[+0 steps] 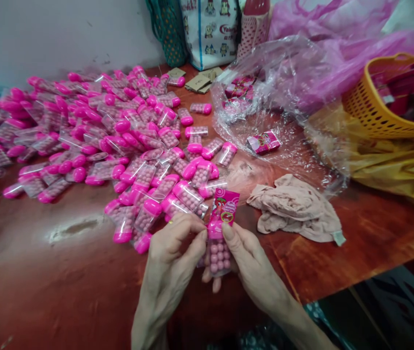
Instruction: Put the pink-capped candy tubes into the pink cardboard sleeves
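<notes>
Above the table's front part, my right hand grips a clear candy container filled with round pink candies, thumb on its front. A printed pink label covers the container's upper end and stands up beyond it. On the other side, my left hand is closed, thumb and forefinger pinched at the label's left edge. Part of another clear piece with pink candies shows behind the left fingertips, mostly hidden. Just beyond both hands lies a large heap of pink-capped candy containers.
A crumpled beige cloth lies right of my hands. Behind it, clear plastic wrap holds pink printed packs. A yellow basket stands at the right. Cardboard pieces and a white printed bag are at the back.
</notes>
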The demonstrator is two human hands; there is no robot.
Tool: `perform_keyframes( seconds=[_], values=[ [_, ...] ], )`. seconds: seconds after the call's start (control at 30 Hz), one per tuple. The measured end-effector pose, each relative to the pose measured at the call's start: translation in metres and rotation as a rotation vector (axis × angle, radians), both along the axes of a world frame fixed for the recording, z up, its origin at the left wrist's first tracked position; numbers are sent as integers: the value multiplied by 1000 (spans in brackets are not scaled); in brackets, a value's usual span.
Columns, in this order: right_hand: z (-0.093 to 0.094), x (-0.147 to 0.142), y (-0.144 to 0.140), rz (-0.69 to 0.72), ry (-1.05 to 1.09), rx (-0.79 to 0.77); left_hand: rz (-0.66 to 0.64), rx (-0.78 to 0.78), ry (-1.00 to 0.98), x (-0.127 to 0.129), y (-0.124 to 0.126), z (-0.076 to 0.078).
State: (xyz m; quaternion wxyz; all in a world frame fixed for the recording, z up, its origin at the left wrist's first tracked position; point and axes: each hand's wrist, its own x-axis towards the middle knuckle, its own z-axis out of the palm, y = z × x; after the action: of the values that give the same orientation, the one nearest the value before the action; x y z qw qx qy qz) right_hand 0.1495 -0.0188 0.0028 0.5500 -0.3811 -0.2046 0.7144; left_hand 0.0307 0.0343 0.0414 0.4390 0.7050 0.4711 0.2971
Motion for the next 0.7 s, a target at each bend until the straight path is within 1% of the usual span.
perform_keyframes(
  seconds=[0.13,0.23,0.33,0.43,0.5,0.57,0.63,0.7],
  values=[
    [3,2,1,26,80,7,46,40,1,2,0,-8],
    [7,6,2,88,104,39,131,19,-70,2,-2,-14],
    [8,8,0,85,-4,42,223,37,-132,2,-6,-18],
    [7,5,-2,34,-105,39,219,55,-157,2,-9,-19],
    [6,3,-4,21,-124,45,236,47,-165,2,-9,-19],
    [5,2,-5,18,-122,45,295,50,-171,2,-8,-19],
    [4,3,-5,10,-124,45,324,20,-185,1,-7,-20],
    [3,3,-6,9,-146,48,324,-44,-216,-1,-7,-21]
  ],
)
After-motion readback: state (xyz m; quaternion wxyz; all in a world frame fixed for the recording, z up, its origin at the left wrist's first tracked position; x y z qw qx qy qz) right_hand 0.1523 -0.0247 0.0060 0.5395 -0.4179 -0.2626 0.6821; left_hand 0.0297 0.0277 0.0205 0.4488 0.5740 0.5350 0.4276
